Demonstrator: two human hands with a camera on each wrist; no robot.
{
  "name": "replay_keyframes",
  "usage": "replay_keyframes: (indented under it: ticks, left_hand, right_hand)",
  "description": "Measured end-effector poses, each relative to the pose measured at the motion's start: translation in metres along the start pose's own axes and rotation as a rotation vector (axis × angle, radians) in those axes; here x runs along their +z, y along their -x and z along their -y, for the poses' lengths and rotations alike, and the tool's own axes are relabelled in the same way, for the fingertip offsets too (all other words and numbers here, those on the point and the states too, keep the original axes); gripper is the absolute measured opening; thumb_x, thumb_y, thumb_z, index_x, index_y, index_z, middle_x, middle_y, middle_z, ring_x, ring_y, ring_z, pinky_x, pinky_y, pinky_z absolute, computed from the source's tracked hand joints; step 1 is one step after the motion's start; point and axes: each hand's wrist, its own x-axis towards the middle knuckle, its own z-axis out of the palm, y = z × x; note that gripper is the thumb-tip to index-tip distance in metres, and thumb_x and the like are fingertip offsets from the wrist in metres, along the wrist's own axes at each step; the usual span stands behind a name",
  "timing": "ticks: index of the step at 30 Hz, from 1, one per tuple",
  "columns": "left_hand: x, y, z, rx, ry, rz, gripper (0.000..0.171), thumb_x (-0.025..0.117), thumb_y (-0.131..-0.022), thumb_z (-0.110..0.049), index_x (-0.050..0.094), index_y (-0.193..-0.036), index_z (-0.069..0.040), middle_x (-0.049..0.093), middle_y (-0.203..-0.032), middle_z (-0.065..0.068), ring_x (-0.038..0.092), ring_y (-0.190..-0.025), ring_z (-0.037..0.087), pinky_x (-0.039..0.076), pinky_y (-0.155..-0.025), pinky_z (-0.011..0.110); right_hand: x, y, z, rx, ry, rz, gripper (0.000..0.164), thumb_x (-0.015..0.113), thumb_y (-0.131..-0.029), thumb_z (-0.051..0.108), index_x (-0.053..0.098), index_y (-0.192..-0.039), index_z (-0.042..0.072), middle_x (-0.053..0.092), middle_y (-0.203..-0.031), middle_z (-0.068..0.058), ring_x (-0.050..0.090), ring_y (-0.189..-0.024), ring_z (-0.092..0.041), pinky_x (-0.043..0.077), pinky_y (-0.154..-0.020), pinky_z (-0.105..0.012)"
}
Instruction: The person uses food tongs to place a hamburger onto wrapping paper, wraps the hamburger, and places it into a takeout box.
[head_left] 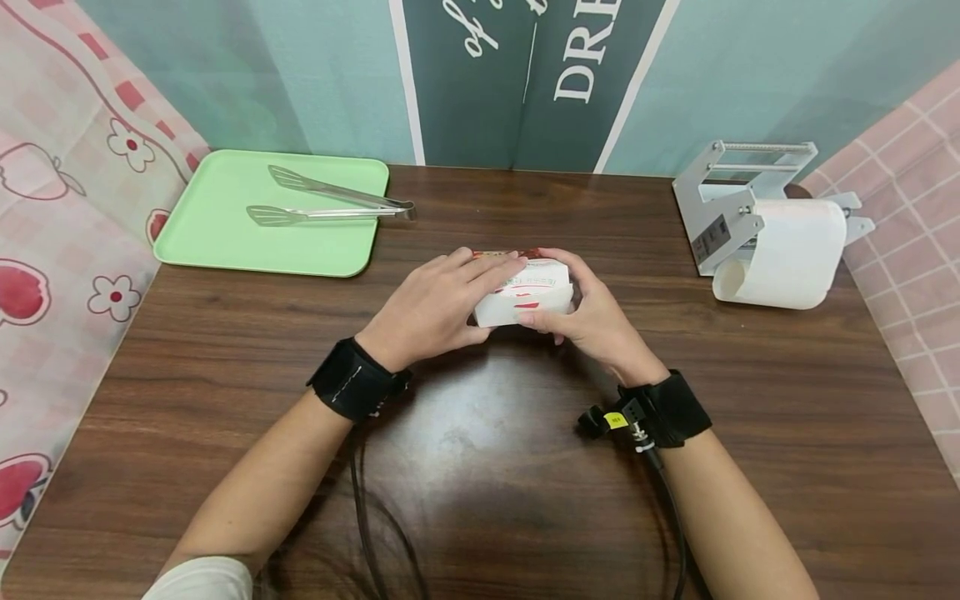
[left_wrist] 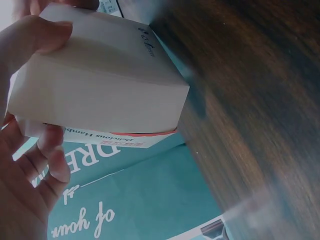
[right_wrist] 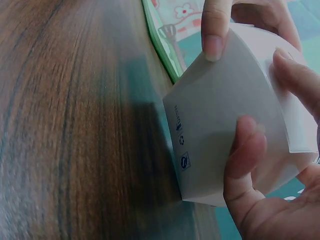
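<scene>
A white paper hamburger box [head_left: 525, 302] with red print is held between both hands over the middle of the table. My left hand [head_left: 444, 302] grips it from the left, fingers over the top and thumb at the near side. From the right, my right hand [head_left: 596, 315] holds it, thumb on the near face and fingers at the far side. In the left wrist view, part of the words "Delicious Hamb" shows on the box [left_wrist: 110, 70]. The right wrist view shows small dark printed marks on one face of the box [right_wrist: 210, 120]. Its contents are hidden.
On the wooden table [head_left: 480, 483], metal tongs [head_left: 337, 200] lie on a green tray [head_left: 202, 237] at the back left. A white dispenser [head_left: 720, 225] with a paper roll [head_left: 802, 250] stands at the back right. Black cables [head_left: 363, 517] run from the wristbands.
</scene>
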Motion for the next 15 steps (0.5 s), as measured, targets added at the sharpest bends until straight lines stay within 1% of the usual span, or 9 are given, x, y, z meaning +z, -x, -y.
replay_keyframes:
  ticks: [3,6,9,12,13,15]
  left_hand:
    - [-0.0012,0.0002,0.0006,-0.008,0.006,0.019,0.081,0.078,-0.082,-0.023,0.043,-0.155,-0.018,0.057,-0.149,0.001,0.055,-0.105,0.024,0.052,-0.089,0.037]
    - [-0.0022,0.0006,0.001,-0.011,0.015,0.031,0.083,0.078,-0.083,-0.022,0.04,-0.157,-0.02,0.056,-0.15,0.0,0.054,-0.105,0.024,0.052,-0.086,0.037]
    - [-0.0025,0.0012,0.0014,-0.007,0.011,0.023,0.083,0.077,-0.084,-0.023,0.039,-0.157,-0.021,0.055,-0.151,-0.001,0.052,-0.103,0.023,0.051,-0.084,0.036]
    - [-0.001,0.0013,0.002,-0.014,-0.023,0.001,0.079,0.074,-0.088,-0.034,0.039,-0.157,-0.024,0.054,-0.152,-0.002,0.052,-0.1,0.024,0.051,-0.078,0.036]
    - [-0.0005,0.0014,0.0023,-0.026,-0.045,-0.004,0.077,0.072,-0.09,-0.04,0.038,-0.158,-0.026,0.053,-0.153,-0.002,0.053,-0.1,0.025,0.052,-0.076,0.036]
    - [0.0008,0.0015,0.0034,-0.075,-0.08,0.004,0.076,0.064,-0.093,-0.054,0.034,-0.159,-0.031,0.049,-0.155,-0.001,0.058,-0.101,0.028,0.054,-0.075,0.039]
  right_hand:
    - [0.0011,0.0004,0.0006,0.002,0.008,0.0,0.084,0.084,-0.084,0.017,0.036,-0.153,0.028,0.053,-0.114,-0.007,0.06,-0.072,-0.019,0.053,-0.053,-0.037]
    - [0.0022,0.0004,0.0001,0.0,0.016,-0.01,0.083,0.084,-0.084,0.019,0.037,-0.152,0.028,0.055,-0.112,-0.008,0.064,-0.072,-0.025,0.054,-0.053,-0.037]
    - [0.0033,0.0004,-0.0009,-0.005,0.022,-0.019,0.081,0.084,-0.085,0.02,0.038,-0.152,0.028,0.056,-0.112,-0.009,0.067,-0.075,-0.031,0.054,-0.053,-0.036]
    - [0.0043,0.0005,-0.0008,-0.01,0.032,-0.032,0.079,0.082,-0.086,0.018,0.038,-0.152,0.028,0.056,-0.117,-0.009,0.067,-0.076,-0.031,0.054,-0.053,-0.034]
    - [0.0043,0.0007,-0.0006,-0.011,0.039,-0.039,0.079,0.081,-0.087,0.017,0.038,-0.152,0.028,0.055,-0.119,-0.009,0.067,-0.077,-0.031,0.054,-0.053,-0.034]
    - [0.0045,0.0004,-0.0003,-0.015,0.051,-0.051,0.078,0.079,-0.088,0.014,0.037,-0.153,0.027,0.054,-0.124,-0.008,0.066,-0.077,-0.032,0.054,-0.054,-0.034]
